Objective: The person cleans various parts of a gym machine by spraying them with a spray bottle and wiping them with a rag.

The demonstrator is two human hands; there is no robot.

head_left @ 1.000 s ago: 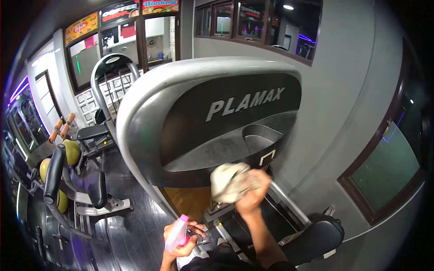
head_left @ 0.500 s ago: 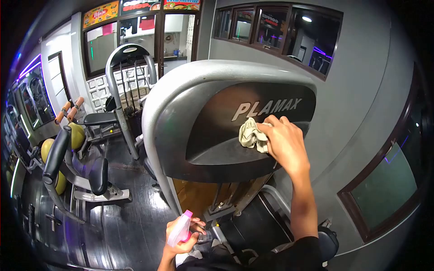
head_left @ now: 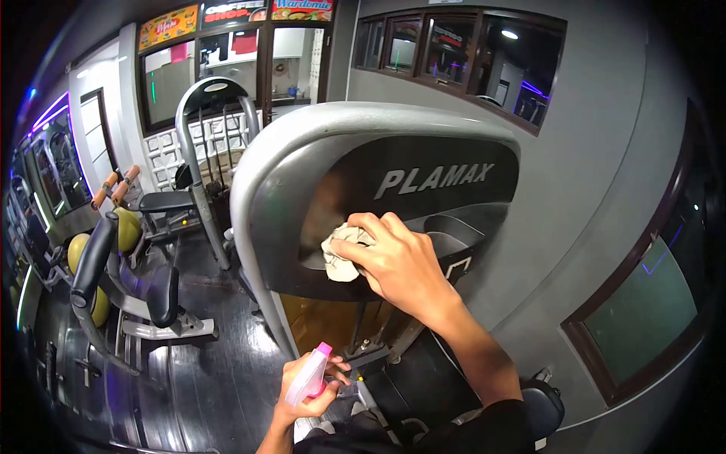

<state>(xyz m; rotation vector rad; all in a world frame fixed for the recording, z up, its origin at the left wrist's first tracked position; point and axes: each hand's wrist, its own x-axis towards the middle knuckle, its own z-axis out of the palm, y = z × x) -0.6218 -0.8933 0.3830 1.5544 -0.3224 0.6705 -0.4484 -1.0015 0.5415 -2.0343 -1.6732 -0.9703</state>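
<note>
My right hand (head_left: 399,263) grips a crumpled pale cloth (head_left: 344,253) and presses it to the lower left of the black panel on a weight machine (head_left: 261,181). The panel carries the lettering PLAMAX (head_left: 435,178) and has a recessed ledge at its right. Lower down, my left hand (head_left: 302,390) is wrapped round a spray bottle (head_left: 308,377) with a pink nozzle tip, held upright and slightly tilted, apart from the machine. Much of the bottle's body is hidden by the fingers.
Another cable machine (head_left: 215,98) stands behind at the left. A padded bench (head_left: 162,299) and yellow exercise balls (head_left: 127,228) are on the dark floor. A grey wall (head_left: 597,166) with windows rises close at the right.
My right hand has moved the cloth left and slightly down across the panel, uncovering the ledge at the right. My left hand still holds the spray bottle, slightly shifted.
</note>
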